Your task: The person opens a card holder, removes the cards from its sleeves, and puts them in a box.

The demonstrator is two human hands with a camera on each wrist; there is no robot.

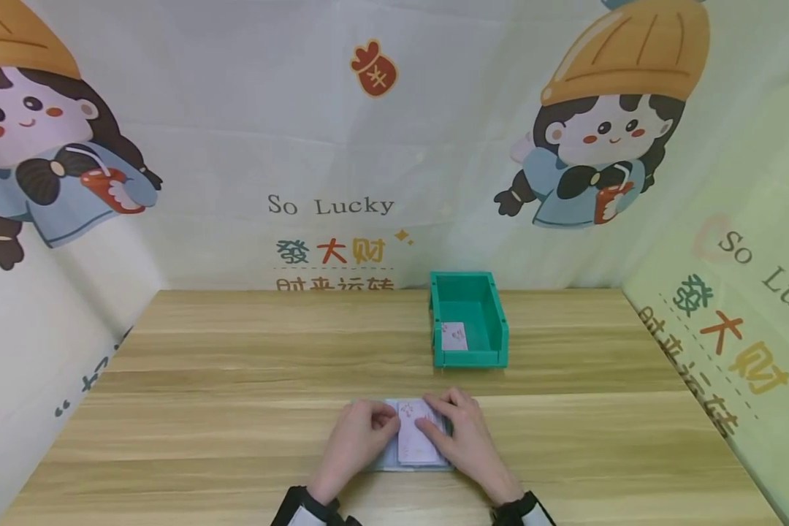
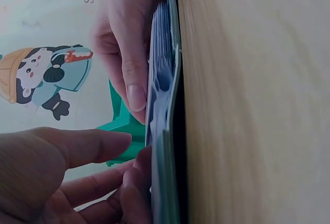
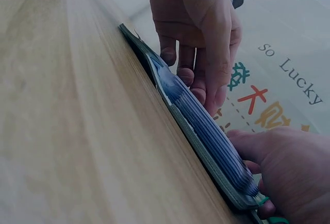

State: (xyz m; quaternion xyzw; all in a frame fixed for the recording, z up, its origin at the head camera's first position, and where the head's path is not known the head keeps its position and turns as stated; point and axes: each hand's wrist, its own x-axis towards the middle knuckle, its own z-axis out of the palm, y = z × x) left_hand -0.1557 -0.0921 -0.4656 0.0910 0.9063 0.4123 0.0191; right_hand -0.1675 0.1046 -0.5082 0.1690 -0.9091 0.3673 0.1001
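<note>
A small booklet [image 1: 389, 462] with a pale cover and a thick stack of thin pages lies open on the table. Its top page [image 1: 413, 442] is whitish with small reddish marks. My left hand [image 1: 358, 437] is at that page's left edge, thumb tip and fingertips close together there; in the left wrist view a small gap shows between thumb [image 2: 116, 146] and fingers. On the page's right part rests my right hand [image 1: 463, 431], thumb laid across the page and fingers along its upper right side. The hand hides the booklet's right edge.
Behind the booklet, slightly right, stands a green plastic bin [image 1: 502, 321] with a small patterned card [image 1: 454, 337] lying inside. A wood-grain table [image 1: 237, 365] carries everything. Printed cloth walls [image 1: 237, 146] rise at the table's back and sides.
</note>
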